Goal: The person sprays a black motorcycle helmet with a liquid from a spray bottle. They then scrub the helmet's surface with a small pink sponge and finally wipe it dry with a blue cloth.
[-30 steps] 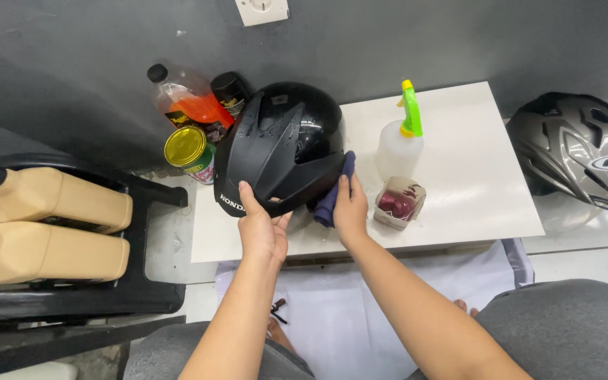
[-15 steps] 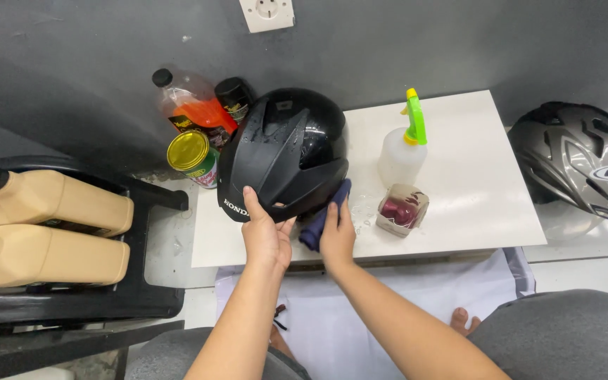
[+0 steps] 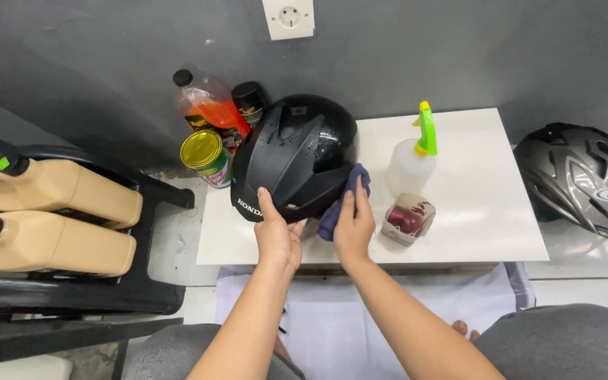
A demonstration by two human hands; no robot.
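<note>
Black helmet (image 3: 293,158) and blue cloth (image 3: 343,200) near table edge (image 3: 388,259)

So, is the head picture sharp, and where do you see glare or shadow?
Head view: mostly sharp, with even light from above; small glare spots on the glossy black helmet and the grey helmet; a soft shadow lies under the black helmet near the left hand and right hand; the edges bend a little from the wide lens.
</note>
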